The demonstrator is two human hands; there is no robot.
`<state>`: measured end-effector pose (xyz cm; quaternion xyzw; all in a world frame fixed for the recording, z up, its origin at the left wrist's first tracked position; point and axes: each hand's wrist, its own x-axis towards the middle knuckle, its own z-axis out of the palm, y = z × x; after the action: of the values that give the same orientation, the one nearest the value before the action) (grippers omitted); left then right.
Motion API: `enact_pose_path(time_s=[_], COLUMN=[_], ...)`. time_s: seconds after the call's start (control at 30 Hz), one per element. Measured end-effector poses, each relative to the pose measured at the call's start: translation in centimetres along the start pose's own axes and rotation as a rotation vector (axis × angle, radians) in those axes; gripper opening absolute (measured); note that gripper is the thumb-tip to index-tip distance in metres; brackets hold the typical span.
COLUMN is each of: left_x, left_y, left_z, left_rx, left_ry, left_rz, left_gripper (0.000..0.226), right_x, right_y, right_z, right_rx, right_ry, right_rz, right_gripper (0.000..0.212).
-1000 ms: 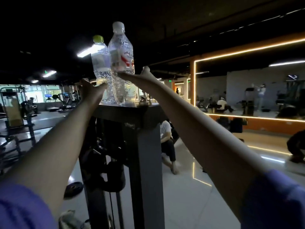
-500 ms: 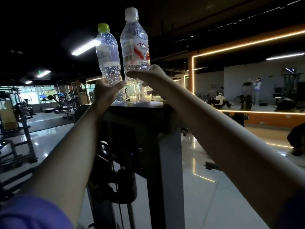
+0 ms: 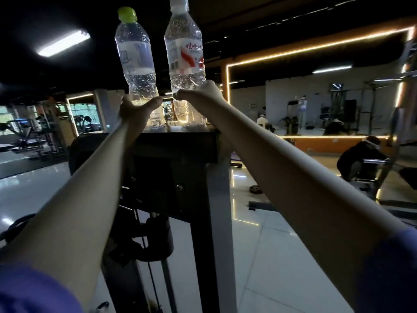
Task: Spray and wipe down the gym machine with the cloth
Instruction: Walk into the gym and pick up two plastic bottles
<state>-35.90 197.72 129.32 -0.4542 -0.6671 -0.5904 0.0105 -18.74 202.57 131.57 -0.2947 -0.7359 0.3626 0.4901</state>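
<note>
Two clear plastic water bottles stand on the flat black top of the gym machine (image 3: 191, 143). My left hand (image 3: 137, 111) grips the lower part of the green-capped bottle (image 3: 135, 57). My right hand (image 3: 200, 93) is wrapped around the lower part of the white-capped bottle (image 3: 185, 50), which has a red and white label. Both bottles are upright, their bases at or just above the machine top; I cannot tell whether they touch it. The machine's dark frame, cable and pulley run down below my arms. No cloth or spray bottle is in view.
Glossy tiled floor surrounds the machine. A weight plate (image 3: 255, 189) lies on the floor to the right. A person in dark clothes (image 3: 358, 157) crouches at equipment on the right; other people are further back by the lit mirror wall. Exercise machines (image 3: 29, 134) stand at the far left.
My view has shifted closer and upward, so the bottles fill more of the frame. Both hands have kept hold of their bottles, which appear slightly higher over the machine top.
</note>
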Motion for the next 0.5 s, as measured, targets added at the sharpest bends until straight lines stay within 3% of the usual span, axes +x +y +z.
enact_pose_path(time_s=[0.13,0.3,0.5], left_x=[-2.5,-7.0,-15.2], left_y=[2.4,6.5,12.5], left_z=[0.6,3.1,7.4], left_rx=[-0.015,-0.098,-0.175], left_ry=[-0.038,-0.052,0.086], left_rz=[-0.032,0.002,0.016], left_gripper=[0.122,0.098,0.101], right_x=[-2.1,-5.2,-11.5], right_y=[-0.1,0.3,3.3], right_z=[-1.6,-6.0,-14.3], right_rx=[0.057,0.099,0.176], right_ry=[0.078,0.128,0.071], right_rz=[-0.019,-0.039,0.072], right_gripper=[0.068,0.069,0.079])
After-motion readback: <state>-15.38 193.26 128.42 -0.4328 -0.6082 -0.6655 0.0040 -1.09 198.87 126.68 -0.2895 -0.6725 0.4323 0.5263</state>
